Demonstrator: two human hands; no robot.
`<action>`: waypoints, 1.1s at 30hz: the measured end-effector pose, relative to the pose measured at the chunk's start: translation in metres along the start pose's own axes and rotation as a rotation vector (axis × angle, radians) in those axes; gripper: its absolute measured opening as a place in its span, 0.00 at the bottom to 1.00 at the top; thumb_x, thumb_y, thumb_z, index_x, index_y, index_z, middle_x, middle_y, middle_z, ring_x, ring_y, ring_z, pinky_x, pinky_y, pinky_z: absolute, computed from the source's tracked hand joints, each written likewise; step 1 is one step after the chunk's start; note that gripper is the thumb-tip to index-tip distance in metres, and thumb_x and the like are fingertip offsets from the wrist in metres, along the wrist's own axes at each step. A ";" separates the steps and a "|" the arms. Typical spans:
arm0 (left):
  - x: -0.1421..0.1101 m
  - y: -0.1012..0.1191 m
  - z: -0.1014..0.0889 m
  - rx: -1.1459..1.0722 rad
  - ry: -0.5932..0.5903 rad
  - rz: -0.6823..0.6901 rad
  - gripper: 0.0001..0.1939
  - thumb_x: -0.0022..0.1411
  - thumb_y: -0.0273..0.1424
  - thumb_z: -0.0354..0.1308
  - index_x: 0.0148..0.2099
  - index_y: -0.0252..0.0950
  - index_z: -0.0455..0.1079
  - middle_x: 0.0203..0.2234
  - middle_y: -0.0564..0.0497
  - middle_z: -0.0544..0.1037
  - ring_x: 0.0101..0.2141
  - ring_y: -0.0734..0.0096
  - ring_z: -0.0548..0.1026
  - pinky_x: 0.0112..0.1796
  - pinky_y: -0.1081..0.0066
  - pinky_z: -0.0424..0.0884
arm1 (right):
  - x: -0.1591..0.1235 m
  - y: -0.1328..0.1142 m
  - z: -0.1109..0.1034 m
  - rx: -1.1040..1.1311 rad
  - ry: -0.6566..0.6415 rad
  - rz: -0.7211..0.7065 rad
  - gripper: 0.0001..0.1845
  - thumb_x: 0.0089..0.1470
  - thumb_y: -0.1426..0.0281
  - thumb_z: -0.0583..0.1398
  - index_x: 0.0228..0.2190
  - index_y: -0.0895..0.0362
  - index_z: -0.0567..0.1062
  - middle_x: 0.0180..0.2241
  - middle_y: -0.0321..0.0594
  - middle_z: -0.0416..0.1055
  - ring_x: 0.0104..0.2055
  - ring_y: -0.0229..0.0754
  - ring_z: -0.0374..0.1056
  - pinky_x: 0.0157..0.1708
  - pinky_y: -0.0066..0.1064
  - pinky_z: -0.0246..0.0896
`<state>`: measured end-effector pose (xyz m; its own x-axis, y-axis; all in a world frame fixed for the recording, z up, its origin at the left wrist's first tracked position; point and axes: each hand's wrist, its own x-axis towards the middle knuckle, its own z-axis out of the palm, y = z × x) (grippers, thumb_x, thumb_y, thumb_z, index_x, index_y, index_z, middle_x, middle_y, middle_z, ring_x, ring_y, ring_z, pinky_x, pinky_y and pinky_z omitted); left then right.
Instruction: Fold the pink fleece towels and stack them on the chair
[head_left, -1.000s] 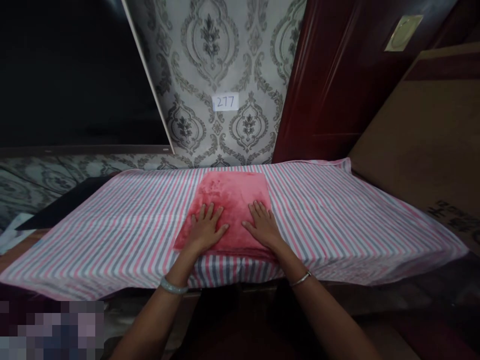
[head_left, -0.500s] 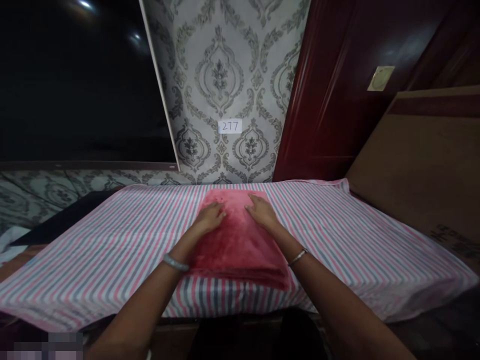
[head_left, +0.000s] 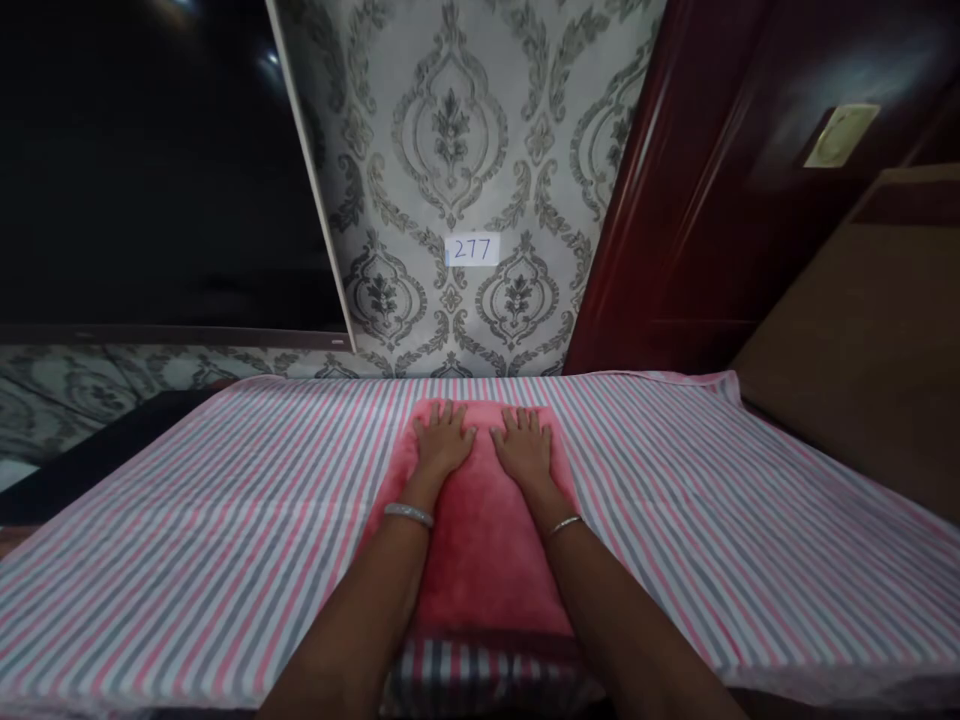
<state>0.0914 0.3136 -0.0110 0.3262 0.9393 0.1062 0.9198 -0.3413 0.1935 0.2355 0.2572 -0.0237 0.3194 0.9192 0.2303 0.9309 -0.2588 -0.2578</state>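
Note:
A folded red plush blanket (head_left: 491, 560) lies flat on the striped cloth (head_left: 247, 520), its layered near edge close to the front. My left hand (head_left: 442, 440) rests palm down on the blanket's far left part, fingers spread and pointing away from me. Beside it, my right hand (head_left: 523, 445) presses flat on the far right part, its fingers spread as well. A strip of blanket shows between the two hands. Neither hand grips anything. Each wrist wears a bracelet, and my forearms cover parts of the blanket's sides.
A large dark television screen (head_left: 157, 170) stands at the left in front of patterned wallpaper. A paper label reading 277 (head_left: 472, 249) is on the wall. Dark red panelling (head_left: 675, 230) and a big brown cardboard box (head_left: 870, 350) stand at the right.
Both hands have moved forward over the blanket toward its far edge and now lie flat with fingers spread. The camera view has come closer to the table.

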 end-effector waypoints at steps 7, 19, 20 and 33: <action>0.009 -0.003 0.004 -0.004 -0.044 -0.005 0.34 0.71 0.48 0.38 0.74 0.43 0.52 0.73 0.45 0.51 0.72 0.47 0.46 0.64 0.33 0.47 | 0.005 -0.001 -0.002 -0.008 -0.042 0.018 0.33 0.69 0.56 0.44 0.69 0.56 0.60 0.71 0.50 0.53 0.73 0.58 0.44 0.68 0.56 0.37; 0.009 0.000 -0.002 0.007 -0.016 0.009 0.34 0.71 0.48 0.37 0.73 0.43 0.54 0.73 0.45 0.53 0.72 0.48 0.47 0.64 0.34 0.50 | 0.016 0.033 -0.011 0.021 -0.154 0.159 0.37 0.68 0.51 0.42 0.71 0.56 0.54 0.74 0.48 0.41 0.75 0.59 0.37 0.66 0.60 0.44; 0.010 0.000 -0.002 0.006 -0.017 0.009 0.34 0.71 0.48 0.38 0.73 0.43 0.54 0.73 0.45 0.53 0.72 0.48 0.47 0.63 0.34 0.50 | 0.016 0.035 -0.010 0.034 -0.160 0.162 0.38 0.68 0.50 0.42 0.71 0.55 0.53 0.74 0.48 0.40 0.75 0.59 0.37 0.65 0.60 0.45; 0.005 0.003 -0.006 0.019 0.005 0.015 0.33 0.72 0.46 0.38 0.73 0.42 0.54 0.72 0.43 0.55 0.71 0.48 0.49 0.63 0.35 0.51 | -0.004 0.033 -0.035 0.041 -0.206 0.185 0.36 0.70 0.54 0.42 0.72 0.57 0.50 0.75 0.49 0.37 0.75 0.56 0.35 0.68 0.55 0.42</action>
<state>0.0945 0.3166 -0.0044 0.3390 0.9338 0.1140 0.9188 -0.3547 0.1733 0.2716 0.2351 -0.0007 0.4364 0.8995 -0.0186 0.8508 -0.4193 -0.3168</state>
